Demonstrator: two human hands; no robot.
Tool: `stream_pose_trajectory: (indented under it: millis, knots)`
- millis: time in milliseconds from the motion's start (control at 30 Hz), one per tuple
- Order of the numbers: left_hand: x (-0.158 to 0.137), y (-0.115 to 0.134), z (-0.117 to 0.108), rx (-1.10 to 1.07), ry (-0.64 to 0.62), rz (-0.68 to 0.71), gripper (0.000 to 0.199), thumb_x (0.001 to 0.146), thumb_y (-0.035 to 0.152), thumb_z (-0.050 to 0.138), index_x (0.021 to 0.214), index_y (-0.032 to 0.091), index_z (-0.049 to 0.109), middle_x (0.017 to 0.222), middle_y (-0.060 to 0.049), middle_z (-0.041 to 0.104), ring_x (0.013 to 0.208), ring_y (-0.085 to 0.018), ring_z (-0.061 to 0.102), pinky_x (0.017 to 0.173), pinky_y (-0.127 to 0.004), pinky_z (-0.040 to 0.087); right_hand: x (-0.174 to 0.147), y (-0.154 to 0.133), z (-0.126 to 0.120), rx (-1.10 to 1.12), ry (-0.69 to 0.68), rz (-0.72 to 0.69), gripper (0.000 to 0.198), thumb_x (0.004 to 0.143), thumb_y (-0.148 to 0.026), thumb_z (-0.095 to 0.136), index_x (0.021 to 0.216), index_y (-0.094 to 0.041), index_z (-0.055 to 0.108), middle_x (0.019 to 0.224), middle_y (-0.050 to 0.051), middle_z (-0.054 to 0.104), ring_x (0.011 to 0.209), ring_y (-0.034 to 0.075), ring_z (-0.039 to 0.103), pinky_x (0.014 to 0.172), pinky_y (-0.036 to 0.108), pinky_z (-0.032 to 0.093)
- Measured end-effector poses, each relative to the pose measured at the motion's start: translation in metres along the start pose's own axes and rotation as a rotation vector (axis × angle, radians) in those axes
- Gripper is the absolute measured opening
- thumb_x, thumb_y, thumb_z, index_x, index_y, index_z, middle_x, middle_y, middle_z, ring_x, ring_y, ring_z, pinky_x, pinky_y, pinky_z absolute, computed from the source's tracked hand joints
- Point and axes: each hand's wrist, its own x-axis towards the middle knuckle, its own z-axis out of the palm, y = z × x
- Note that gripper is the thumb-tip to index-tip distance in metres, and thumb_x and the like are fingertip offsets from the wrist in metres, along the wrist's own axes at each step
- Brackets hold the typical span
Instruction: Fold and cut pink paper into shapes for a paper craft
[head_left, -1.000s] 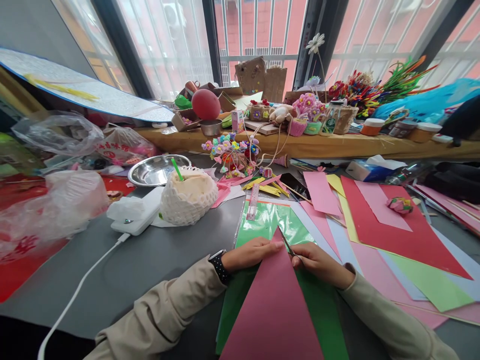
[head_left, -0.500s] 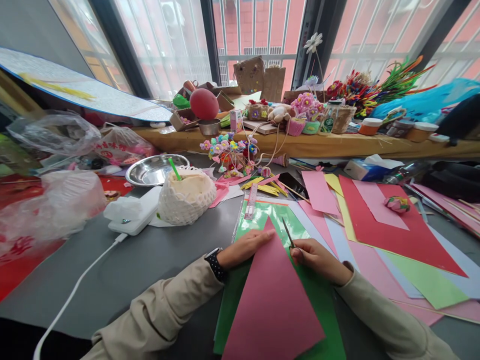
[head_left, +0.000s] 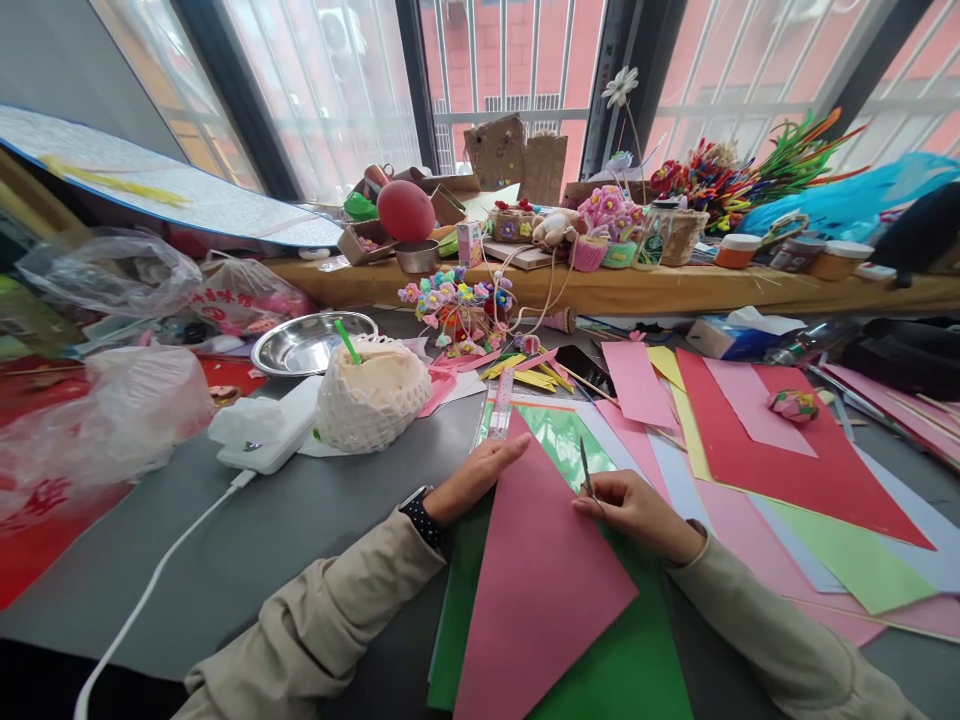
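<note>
A large pink sheet of paper (head_left: 540, 580), coming to a point at its far end, lies over a green sheet (head_left: 630, 650). My left hand (head_left: 476, 480) grips the pink sheet by its upper left edge, thumb on top and the other fingers underneath, mostly hidden. In my right hand (head_left: 622, 508) is a pair of scissors (head_left: 586, 462), its narrow blades pointing up and away from me. The scissors are just right of the pink sheet's slanted edge, and their handles are mostly covered by my fingers. Beyond the point of the sheet lies a clear pink ruler (head_left: 500, 400).
Coloured paper, with a red sheet (head_left: 765, 460) on top, spreads to the right. At left stand a coconut in white foam netting (head_left: 371, 400), a steel bowl (head_left: 300, 340) and a white power bank with a cable (head_left: 266, 445). Yellow paper scraps (head_left: 532, 378) and a flower bunch (head_left: 457, 310) lie ahead.
The pink sheet has turned, its tip shifting left and away from me. My left hand has moved slightly left and up with it. The scissors now point more upright.
</note>
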Motion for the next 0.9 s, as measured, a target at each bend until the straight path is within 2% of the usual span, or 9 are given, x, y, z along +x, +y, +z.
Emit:
stream_pose_trajectory:
  millis: [167,300,367,467,567,633,700,833,900]
  knots:
    - [0.001,-0.004,-0.005,0.129,-0.094,-0.024,0.037,0.066,0.046,0.054,0.058,0.010,0.050,0.055,0.002,0.048,0.048,-0.007,0.042,0.043,-0.018,0.027,0.000,-0.004,-0.004,0.011,0.170,0.053,0.037,0.073,-0.046,0.046,0.052,-0.017,0.035,0.048,-0.006,0.027,0.046,0.006,0.025,0.044,0.021,0.020]
    - [0.002,-0.007,-0.010,0.087,-0.069,-0.060,0.038,0.065,0.048,0.055,0.059,0.010,0.053,0.054,0.001,0.051,0.048,-0.008,0.045,0.043,-0.019,0.029,0.000,-0.005,-0.007,0.040,0.112,0.089,0.035,0.072,-0.044,0.049,0.053,-0.016,0.039,0.045,-0.007,0.030,0.044,0.006,0.026,0.042,0.021,0.020]
    - [0.003,-0.006,-0.011,-0.038,-0.076,-0.043,0.044,0.067,0.054,0.050,0.062,0.010,0.055,0.056,-0.001,0.054,0.051,-0.011,0.049,0.048,-0.021,0.033,0.000,-0.004,-0.008,0.069,0.145,0.076,0.035,0.071,-0.043,0.051,0.052,-0.016,0.039,0.045,-0.007,0.030,0.044,0.006,0.026,0.042,0.020,0.020]
    - [0.004,-0.003,-0.010,-0.354,-0.176,0.023,0.060,0.070,0.063,0.033,0.077,0.010,0.060,0.071,-0.008,0.061,0.068,-0.018,0.056,0.063,-0.028,0.038,0.001,-0.002,-0.006,0.167,0.286,0.056,0.034,0.071,-0.043,0.051,0.053,-0.016,0.041,0.045,-0.007,0.031,0.043,0.006,0.026,0.042,0.020,0.020]
    - [0.003,-0.003,-0.005,-0.487,-0.235,0.050,0.047,0.073,0.050,0.044,0.098,0.013,0.057,0.086,-0.008,0.062,0.079,-0.020,0.056,0.070,-0.030,0.038,0.001,0.003,-0.005,0.327,0.449,0.059,0.031,0.070,-0.044,0.052,0.057,-0.017,0.044,0.045,-0.007,0.030,0.042,0.005,0.025,0.040,0.020,0.019]
    - [0.002,-0.004,-0.001,-0.440,-0.222,0.065,0.039,0.069,0.033,0.056,0.104,0.017,0.054,0.088,-0.005,0.062,0.077,-0.018,0.057,0.068,-0.027,0.039,0.002,0.006,-0.004,0.432,0.560,0.060,0.030,0.068,-0.044,0.055,0.059,-0.017,0.045,0.045,-0.008,0.029,0.040,0.005,0.024,0.039,0.020,0.019]
    - [0.001,-0.007,0.002,-0.346,-0.219,0.085,0.045,0.063,0.024,0.063,0.106,0.019,0.053,0.090,-0.004,0.062,0.077,-0.018,0.056,0.066,-0.025,0.040,0.004,0.008,-0.005,0.507,0.664,0.054,0.029,0.066,-0.043,0.057,0.058,-0.017,0.046,0.044,-0.008,0.029,0.039,0.005,0.024,0.037,0.019,0.019]
    - [-0.002,-0.011,0.002,-0.159,-0.141,0.124,0.036,0.065,0.029,0.061,0.099,0.018,0.058,0.094,-0.004,0.061,0.082,-0.018,0.054,0.068,-0.025,0.041,0.006,0.007,-0.008,0.602,0.808,0.042,0.033,0.063,-0.041,0.061,0.052,-0.017,0.042,0.041,-0.009,0.030,0.038,0.004,0.025,0.036,0.017,0.022]
    - [-0.003,-0.010,0.000,-0.115,-0.070,0.160,0.026,0.063,0.032,0.061,0.085,0.017,0.064,0.085,-0.003,0.063,0.081,-0.019,0.055,0.069,-0.026,0.042,0.006,0.006,-0.010,0.639,0.860,0.046,0.033,0.062,-0.040,0.062,0.051,-0.017,0.042,0.041,-0.009,0.030,0.038,0.003,0.025,0.036,0.017,0.022]
